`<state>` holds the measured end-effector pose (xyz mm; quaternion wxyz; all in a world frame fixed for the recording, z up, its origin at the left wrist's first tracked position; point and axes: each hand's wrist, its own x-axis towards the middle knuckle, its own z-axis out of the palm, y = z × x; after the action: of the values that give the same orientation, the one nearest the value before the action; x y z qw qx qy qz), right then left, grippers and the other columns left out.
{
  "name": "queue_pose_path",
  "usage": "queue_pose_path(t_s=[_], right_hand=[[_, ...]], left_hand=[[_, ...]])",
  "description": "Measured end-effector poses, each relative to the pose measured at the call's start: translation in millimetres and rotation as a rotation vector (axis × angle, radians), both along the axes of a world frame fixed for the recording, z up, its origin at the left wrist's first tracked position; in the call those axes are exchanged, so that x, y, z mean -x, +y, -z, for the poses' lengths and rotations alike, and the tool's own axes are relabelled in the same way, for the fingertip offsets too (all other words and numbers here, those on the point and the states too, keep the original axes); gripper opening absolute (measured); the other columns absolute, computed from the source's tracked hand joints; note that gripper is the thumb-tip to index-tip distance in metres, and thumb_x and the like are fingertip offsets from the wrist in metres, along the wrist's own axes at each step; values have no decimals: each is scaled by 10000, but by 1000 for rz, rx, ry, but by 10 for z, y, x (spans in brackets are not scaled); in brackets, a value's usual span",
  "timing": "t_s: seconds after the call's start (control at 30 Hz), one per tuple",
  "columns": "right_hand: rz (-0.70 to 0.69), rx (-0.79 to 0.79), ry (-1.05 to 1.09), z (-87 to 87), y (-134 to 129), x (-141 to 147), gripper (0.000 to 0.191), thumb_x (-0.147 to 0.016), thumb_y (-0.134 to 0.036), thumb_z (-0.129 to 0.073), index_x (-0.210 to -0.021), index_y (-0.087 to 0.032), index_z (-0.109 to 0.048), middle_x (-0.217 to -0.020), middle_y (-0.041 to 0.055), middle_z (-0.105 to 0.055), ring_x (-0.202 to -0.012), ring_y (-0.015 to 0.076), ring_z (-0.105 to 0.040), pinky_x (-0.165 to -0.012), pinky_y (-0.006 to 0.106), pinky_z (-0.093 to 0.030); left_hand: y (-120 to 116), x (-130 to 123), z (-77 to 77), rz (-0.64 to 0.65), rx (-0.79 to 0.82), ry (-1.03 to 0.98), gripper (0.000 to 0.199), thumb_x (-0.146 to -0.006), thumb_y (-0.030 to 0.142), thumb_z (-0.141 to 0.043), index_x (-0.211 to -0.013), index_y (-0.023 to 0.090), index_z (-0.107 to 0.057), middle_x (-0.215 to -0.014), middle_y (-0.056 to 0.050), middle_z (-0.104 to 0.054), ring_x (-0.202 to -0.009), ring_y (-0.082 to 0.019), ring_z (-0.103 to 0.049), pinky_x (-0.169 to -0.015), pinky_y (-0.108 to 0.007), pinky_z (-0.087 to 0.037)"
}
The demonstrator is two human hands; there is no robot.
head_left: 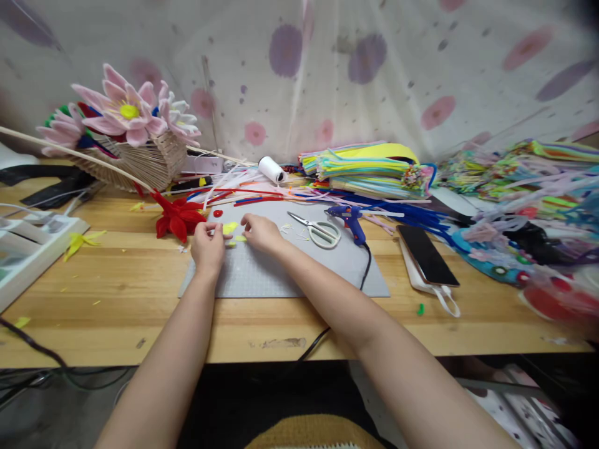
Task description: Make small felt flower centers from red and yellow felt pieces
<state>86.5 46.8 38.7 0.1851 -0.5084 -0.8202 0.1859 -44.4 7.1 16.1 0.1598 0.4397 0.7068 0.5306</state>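
Observation:
Both my hands are over the left part of a grey mat (262,280). My left hand (208,245) has its fingers curled beside small yellow pieces (229,228); whether it grips any of them is too small to tell. My right hand (261,232) is bent just right of the same pieces, its fingertips near a yellow scrap (240,238), and its grip is unclear. A red fuzzy flower (178,216) lies left of my left hand, with a small red piece (218,213) behind. To the right are scissors (321,232) and a blue glue gun (350,222).
Behind the mat lie bundles of colourful pipe cleaners (365,165) and a white thread spool (271,169). A basket (154,159) of fuzzy flowers stands back left, a white tray (28,274) at the left. A phone (428,255) lies right; the glue gun's cord (366,268) crosses the mat.

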Motion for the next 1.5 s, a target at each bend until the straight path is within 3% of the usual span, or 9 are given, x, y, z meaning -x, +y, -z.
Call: queue_pose_path(t_s=[0.13,0.27,0.4,0.5,0.73,0.93,1.23,1.5], right_hand=[[-46,-14,-93,98,1,70,285,-794,-165,-466,-1065,-194,-548,-998,78,-663,-936,206,-587,-770,305,-422],[-32,-14,-57,102,-39,73,310,-782,-135,-457,-1077,-194,-533,-980,79,-661,-916,206,-590,-777,314,-424],[7,93,157,78,-85,-35,272,-755,-137,-500,-1016,-205,-536,-850,11,-648,-792,146,-584,-741,272,-425],[46,180,340,87,-110,-187,264,-711,-127,-540,-964,-201,-531,-750,-39,-601,-694,99,-555,-695,232,-424],[153,355,705,74,-191,-588,286,-602,-115,-600,-867,-179,-513,-815,-36,-577,-607,56,-525,-630,219,-435],[242,488,893,147,-240,-686,247,-567,-70,-563,-789,-168,-516,-668,-42,-568,-587,69,-535,-574,198,-426],[257,442,924,192,-231,-635,194,-636,-161,-585,-816,-174,-513,-640,-49,-573,-597,80,-558,-580,208,-440],[203,371,935,357,-248,-577,232,-661,-210,-602,-861,-195,-486,-672,-53,-619,-617,90,-583,-628,235,-456]], left_hand=[[-4,-10,10,47,129,178,82,-737,271,-573,-710,225,-509,-523,0,-574,-690,-237,-597,-716,-367,-429],[33,67,63,21,69,236,69,-732,256,-554,-695,225,-505,-664,-32,-599,-769,-240,-573,-799,-400,-414],[50,97,75,14,-58,206,82,-732,251,-545,-685,218,-487,-816,-47,-601,-853,-213,-551,-839,-374,-409],[20,-12,61,74,-153,166,79,-739,267,-544,-701,210,-505,-820,-35,-581,-870,-187,-540,-805,-326,-424],[-66,-372,100,400,-163,44,113,-765,306,-546,-760,193,-542,-877,-43,-596,-769,-149,-567,-665,-279,-441],[-102,-427,59,433,-178,99,95,-758,274,-563,-715,194,-536,-864,-44,-592,-765,-145,-553,-681,-279,-441],[-143,-502,20,460,-214,142,79,-762,247,-559,-698,204,-541,-827,-33,-600,-818,-159,-552,-783,-306,-439],[-102,-541,111,480,-136,-134,85,-688,260,-592,-637,193,-577,-790,-25,-606,-774,-155,-566,-762,-305,-449]])
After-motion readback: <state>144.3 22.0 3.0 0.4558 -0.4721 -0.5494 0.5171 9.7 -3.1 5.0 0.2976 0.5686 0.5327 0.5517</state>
